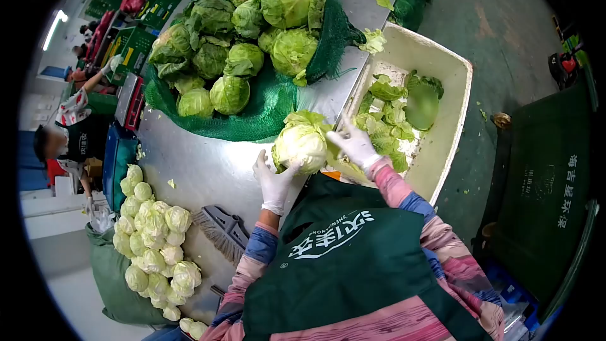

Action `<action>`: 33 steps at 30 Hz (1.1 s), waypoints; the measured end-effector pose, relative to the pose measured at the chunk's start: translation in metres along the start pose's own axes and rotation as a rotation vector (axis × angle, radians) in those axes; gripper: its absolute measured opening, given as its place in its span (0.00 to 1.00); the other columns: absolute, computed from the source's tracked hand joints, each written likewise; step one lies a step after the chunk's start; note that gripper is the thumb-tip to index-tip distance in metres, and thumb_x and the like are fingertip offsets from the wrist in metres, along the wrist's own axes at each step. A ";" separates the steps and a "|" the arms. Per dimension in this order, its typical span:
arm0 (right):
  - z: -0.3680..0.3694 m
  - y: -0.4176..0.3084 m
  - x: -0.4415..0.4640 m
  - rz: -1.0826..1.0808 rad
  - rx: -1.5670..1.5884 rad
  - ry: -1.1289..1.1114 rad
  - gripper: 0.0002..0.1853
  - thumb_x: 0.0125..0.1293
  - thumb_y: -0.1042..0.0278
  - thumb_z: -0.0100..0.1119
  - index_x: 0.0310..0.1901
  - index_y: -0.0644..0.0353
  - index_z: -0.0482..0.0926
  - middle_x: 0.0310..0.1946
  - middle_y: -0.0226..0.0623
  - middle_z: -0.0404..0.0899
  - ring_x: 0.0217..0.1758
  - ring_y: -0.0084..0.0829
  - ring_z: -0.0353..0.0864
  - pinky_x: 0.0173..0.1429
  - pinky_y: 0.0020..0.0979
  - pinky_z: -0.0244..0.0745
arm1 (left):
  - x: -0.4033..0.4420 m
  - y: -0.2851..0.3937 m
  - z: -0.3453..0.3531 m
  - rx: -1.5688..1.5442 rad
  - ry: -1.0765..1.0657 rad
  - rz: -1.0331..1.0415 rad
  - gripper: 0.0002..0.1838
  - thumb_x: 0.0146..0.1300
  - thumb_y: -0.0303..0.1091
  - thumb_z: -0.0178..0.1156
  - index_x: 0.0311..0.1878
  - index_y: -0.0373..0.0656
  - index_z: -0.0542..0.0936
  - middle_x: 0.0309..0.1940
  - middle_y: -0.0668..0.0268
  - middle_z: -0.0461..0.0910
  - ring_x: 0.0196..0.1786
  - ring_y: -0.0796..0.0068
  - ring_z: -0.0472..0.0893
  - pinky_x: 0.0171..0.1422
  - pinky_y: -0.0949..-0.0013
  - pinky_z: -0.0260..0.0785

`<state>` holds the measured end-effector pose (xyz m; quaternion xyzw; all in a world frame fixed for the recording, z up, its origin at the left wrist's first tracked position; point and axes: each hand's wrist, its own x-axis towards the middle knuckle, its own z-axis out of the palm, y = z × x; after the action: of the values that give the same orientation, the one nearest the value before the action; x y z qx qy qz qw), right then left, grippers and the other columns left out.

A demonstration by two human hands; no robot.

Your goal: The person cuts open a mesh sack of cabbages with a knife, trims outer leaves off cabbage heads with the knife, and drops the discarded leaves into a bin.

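Your surface is smooth bare metal, with the green mesh bag as landmark: loose knit weave, rolled down, packed with round cabbages, outer leaves crinkled and veined, some ragged. Right of the mesh bag you've got a cream tub, hard-walled, rounded corners, worn rim; inside it, torn, curled green leaves plus a darker rounded green piece, too blurred to name. Near-left of the mesh bag, pale heads, smooth and tight, are heaped up; just beside them, on the mesh bag's near side, lies a grey brush with stiff bristles. Your cabbage in hand, whitish body with frilly green leaves at the top, is just off the mesh bag's near-right edge. Your left hand, white-gloved, cups it from the near-left side, thumb pressed on the head, fingers wide. Your right hand, also gloved, grips nothing visible: fingers loosely spread between that cabbage and the tub, fingertips right by the leaves; contact can't be told.
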<state>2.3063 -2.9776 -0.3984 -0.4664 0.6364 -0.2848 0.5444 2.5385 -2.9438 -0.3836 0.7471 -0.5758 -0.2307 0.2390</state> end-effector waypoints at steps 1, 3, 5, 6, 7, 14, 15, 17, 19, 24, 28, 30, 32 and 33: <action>0.016 0.010 0.006 -0.105 0.039 -0.015 0.39 0.64 0.41 0.55 0.70 0.57 0.62 0.39 0.51 0.83 0.38 0.45 0.84 0.51 0.37 0.76 | -0.002 0.008 -0.001 -0.001 0.000 -0.001 0.49 0.49 0.46 0.75 0.68 0.31 0.60 0.60 0.51 0.70 0.59 0.55 0.75 0.60 0.60 0.71; 0.042 0.023 0.015 -0.321 -0.158 0.097 0.36 0.63 0.42 0.57 0.65 0.60 0.69 0.43 0.53 0.82 0.44 0.48 0.82 0.53 0.37 0.75 | -0.002 0.029 -0.009 -0.676 -0.254 -0.381 0.47 0.50 0.46 0.75 0.67 0.31 0.61 0.58 0.52 0.72 0.55 0.54 0.77 0.57 0.60 0.73; 0.042 0.009 -0.002 -0.411 -0.168 0.110 0.32 0.63 0.43 0.57 0.58 0.62 0.76 0.42 0.54 0.81 0.44 0.50 0.81 0.51 0.41 0.74 | 0.002 0.054 -0.018 -0.927 -0.327 -0.668 0.46 0.49 0.44 0.75 0.66 0.31 0.62 0.56 0.52 0.73 0.53 0.56 0.78 0.55 0.62 0.75; 0.029 -0.012 -0.014 -0.225 -0.078 -0.044 0.32 0.62 0.42 0.57 0.58 0.61 0.76 0.40 0.53 0.82 0.43 0.50 0.81 0.49 0.42 0.75 | 0.004 0.061 -0.019 -0.963 -0.333 -0.814 0.46 0.49 0.42 0.76 0.65 0.31 0.62 0.55 0.52 0.74 0.52 0.59 0.79 0.54 0.64 0.76; 0.015 -0.030 -0.025 -0.035 0.010 -0.194 0.31 0.62 0.42 0.58 0.58 0.60 0.77 0.39 0.51 0.82 0.41 0.50 0.81 0.47 0.42 0.75 | 0.005 0.054 -0.010 -0.967 -0.329 -0.815 0.46 0.49 0.42 0.76 0.65 0.31 0.62 0.55 0.52 0.74 0.52 0.59 0.79 0.54 0.64 0.76; 0.012 -0.019 -0.017 -0.309 -0.454 0.142 0.47 0.53 0.32 0.61 0.68 0.59 0.63 0.57 0.55 0.73 0.57 0.51 0.76 0.57 0.42 0.74 | 0.003 0.033 0.024 -0.329 -0.115 0.137 0.56 0.38 0.41 0.78 0.67 0.24 0.56 0.63 0.42 0.60 0.68 0.51 0.61 0.75 0.58 0.53; 0.012 -0.016 -0.012 -0.309 -0.459 0.144 0.47 0.53 0.32 0.61 0.68 0.59 0.63 0.57 0.55 0.73 0.57 0.51 0.76 0.57 0.42 0.74 | 0.005 0.035 0.021 -0.333 -0.115 0.138 0.56 0.38 0.41 0.78 0.67 0.24 0.56 0.63 0.42 0.60 0.68 0.51 0.61 0.75 0.58 0.53; 0.017 -0.014 -0.002 -0.227 -0.438 0.155 0.48 0.53 0.30 0.60 0.67 0.59 0.65 0.55 0.55 0.74 0.57 0.51 0.75 0.57 0.43 0.73 | 0.010 0.031 0.012 -0.172 -0.235 0.266 0.55 0.40 0.43 0.77 0.67 0.25 0.58 0.64 0.42 0.60 0.68 0.50 0.61 0.74 0.58 0.54; 0.016 -0.025 -0.001 -0.185 -0.363 0.150 0.41 0.54 0.33 0.61 0.59 0.62 0.73 0.48 0.55 0.78 0.53 0.51 0.78 0.57 0.44 0.71 | 0.011 0.024 0.010 -0.134 -0.244 0.290 0.55 0.40 0.43 0.77 0.67 0.26 0.59 0.64 0.43 0.61 0.69 0.50 0.61 0.74 0.59 0.53; 0.005 -0.038 0.003 -0.234 -0.537 0.037 0.36 0.55 0.30 0.56 0.42 0.62 0.81 0.37 0.50 0.83 0.43 0.49 0.82 0.49 0.43 0.76 | 0.020 0.014 -0.006 -0.178 -0.397 0.322 0.54 0.42 0.44 0.77 0.69 0.30 0.60 0.67 0.45 0.61 0.71 0.51 0.60 0.75 0.59 0.53; 0.000 -0.014 0.024 -0.173 -0.585 0.038 0.24 0.62 0.42 0.52 0.38 0.58 0.82 0.32 0.47 0.83 0.37 0.48 0.83 0.45 0.44 0.78 | 0.026 -0.001 -0.024 -0.293 -0.562 0.265 0.52 0.43 0.35 0.77 0.71 0.32 0.59 0.70 0.50 0.60 0.73 0.58 0.59 0.76 0.61 0.53; -0.011 0.009 0.033 -0.128 -0.588 0.092 0.19 0.63 0.48 0.52 0.38 0.55 0.82 0.32 0.46 0.83 0.36 0.47 0.84 0.43 0.44 0.78 | 0.023 -0.010 -0.037 -0.571 -0.729 0.047 0.50 0.46 0.24 0.73 0.73 0.34 0.55 0.71 0.57 0.60 0.73 0.65 0.59 0.76 0.64 0.52; -0.016 0.032 0.029 -0.057 -0.589 0.133 0.16 0.64 0.51 0.51 0.38 0.53 0.83 0.32 0.46 0.83 0.35 0.46 0.84 0.42 0.44 0.78 | 0.021 -0.028 -0.049 -0.677 -0.757 -0.004 0.50 0.48 0.23 0.71 0.73 0.36 0.54 0.70 0.58 0.60 0.73 0.66 0.60 0.75 0.64 0.55; -0.020 0.043 0.030 -0.015 -0.590 0.176 0.16 0.64 0.52 0.51 0.39 0.52 0.83 0.31 0.46 0.83 0.35 0.46 0.84 0.42 0.43 0.79 | 0.022 -0.038 -0.050 -0.793 -0.780 -0.042 0.49 0.50 0.23 0.70 0.74 0.37 0.52 0.70 0.59 0.60 0.72 0.67 0.61 0.74 0.64 0.57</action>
<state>2.2760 -2.9904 -0.4438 -0.5825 0.7329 -0.1309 0.3261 2.6033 -2.9520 -0.3698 0.4704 -0.4757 -0.6940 0.2662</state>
